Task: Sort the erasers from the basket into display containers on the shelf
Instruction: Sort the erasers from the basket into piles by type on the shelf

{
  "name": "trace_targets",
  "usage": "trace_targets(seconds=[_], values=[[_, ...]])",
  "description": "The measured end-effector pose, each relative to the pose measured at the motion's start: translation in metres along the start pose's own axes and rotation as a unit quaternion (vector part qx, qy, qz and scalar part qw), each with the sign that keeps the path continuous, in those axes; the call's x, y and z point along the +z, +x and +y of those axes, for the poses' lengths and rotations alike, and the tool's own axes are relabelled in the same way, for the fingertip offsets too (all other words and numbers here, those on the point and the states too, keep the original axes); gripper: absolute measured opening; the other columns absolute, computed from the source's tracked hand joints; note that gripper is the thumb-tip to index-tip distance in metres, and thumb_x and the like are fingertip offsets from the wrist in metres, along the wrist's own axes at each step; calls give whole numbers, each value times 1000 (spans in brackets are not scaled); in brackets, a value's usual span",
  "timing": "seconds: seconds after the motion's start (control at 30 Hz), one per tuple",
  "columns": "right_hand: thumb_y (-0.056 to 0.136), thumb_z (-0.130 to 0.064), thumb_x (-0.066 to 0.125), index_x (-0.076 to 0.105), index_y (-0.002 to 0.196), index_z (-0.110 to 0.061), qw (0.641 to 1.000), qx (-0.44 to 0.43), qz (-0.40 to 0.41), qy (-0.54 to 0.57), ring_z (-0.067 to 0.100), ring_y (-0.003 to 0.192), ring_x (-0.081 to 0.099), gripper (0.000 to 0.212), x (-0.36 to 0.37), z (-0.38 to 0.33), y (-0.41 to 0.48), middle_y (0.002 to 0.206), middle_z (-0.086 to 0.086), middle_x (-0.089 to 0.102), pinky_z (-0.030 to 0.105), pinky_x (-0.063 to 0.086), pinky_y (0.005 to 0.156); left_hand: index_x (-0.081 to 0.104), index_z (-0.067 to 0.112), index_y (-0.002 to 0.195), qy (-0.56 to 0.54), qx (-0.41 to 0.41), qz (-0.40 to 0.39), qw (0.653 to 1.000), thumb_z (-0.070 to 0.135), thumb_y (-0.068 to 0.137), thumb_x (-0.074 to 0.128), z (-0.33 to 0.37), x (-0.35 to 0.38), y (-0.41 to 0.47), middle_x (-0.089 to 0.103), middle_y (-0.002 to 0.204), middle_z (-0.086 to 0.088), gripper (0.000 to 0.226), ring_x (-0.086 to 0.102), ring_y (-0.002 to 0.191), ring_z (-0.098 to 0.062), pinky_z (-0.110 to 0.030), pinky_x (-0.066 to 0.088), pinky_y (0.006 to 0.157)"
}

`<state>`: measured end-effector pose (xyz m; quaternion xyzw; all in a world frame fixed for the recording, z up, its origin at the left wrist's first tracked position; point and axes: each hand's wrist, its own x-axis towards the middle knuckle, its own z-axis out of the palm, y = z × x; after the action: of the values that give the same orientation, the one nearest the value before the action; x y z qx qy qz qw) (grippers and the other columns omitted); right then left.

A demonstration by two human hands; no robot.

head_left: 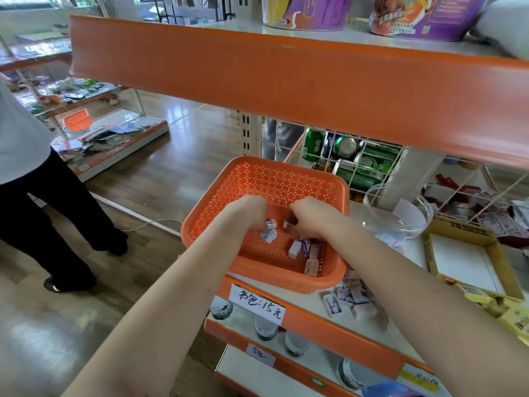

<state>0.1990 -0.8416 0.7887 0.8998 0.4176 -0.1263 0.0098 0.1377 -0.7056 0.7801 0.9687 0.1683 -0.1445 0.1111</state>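
An orange perforated basket sits on the shelf edge, overhanging the front. Both my hands are inside it. My left hand pinches a small white eraser with its fingers curled. My right hand pinches another eraser with a dark sleeve. Several white erasers lie loose in the basket's near right corner, and a flat round one lies under my left hand. A clear plastic bowl stands to the right on the shelf. A pile of erasers lies on the shelf below the basket's right corner.
An open cardboard box sits at the right with yellow packets in front. Green cans fill a wire rack behind the basket. An orange shelf lip hangs overhead. A person in black trousers stands at left.
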Motion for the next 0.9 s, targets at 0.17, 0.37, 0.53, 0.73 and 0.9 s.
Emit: trace_targets(seconds=[0.17, 0.37, 0.53, 0.73, 0.9], values=[[87, -25, 57, 59, 101, -8, 992, -12, 102, 71, 20, 86, 57, 23, -14, 1, -11, 99, 8, 62, 32, 48, 74, 63, 12, 107, -40, 8, 59, 997, 19, 86, 64, 3, -16, -8, 59, 100, -4, 23, 53, 86, -19, -27, 42, 68], [87, -17, 62, 59, 114, -9, 966, 21, 188, 177, 13, 88, 56, 29, -38, 36, -47, 105, 4, 63, 18, 47, 74, 57, 17, 101, -59, 77, 112, 989, 23, 86, 61, 28, -40, -6, 59, 96, 0, 17, 52, 75, -12, -22, 38, 54], [86, -20, 65, 61, 114, -12, 943, 119, 215, 224, 13, 90, 57, 30, -34, 86, -108, 99, -3, 61, 22, 44, 78, 59, 15, 102, -91, 173, 148, 970, 26, 88, 59, 93, -40, -2, 60, 94, 0, 18, 58, 79, -17, -33, 51, 67], [86, -24, 60, 60, 110, -7, 921, 273, 199, 196, 27, 93, 59, 29, -10, 148, -186, 106, 12, 65, 37, 50, 81, 53, 11, 100, -84, 298, 91, 947, 17, 87, 57, 192, -28, -13, 52, 87, 1, 15, 52, 82, -18, -27, 43, 63], [85, -15, 65, 61, 119, -11, 888, 345, 237, 191, 26, 97, 59, 35, 6, 193, -256, 109, 12, 63, 27, 45, 81, 49, 15, 88, -40, 371, 22, 927, 21, 89, 57, 268, -7, -22, 53, 78, -2, 10, 50, 64, -16, -29, 39, 53]])
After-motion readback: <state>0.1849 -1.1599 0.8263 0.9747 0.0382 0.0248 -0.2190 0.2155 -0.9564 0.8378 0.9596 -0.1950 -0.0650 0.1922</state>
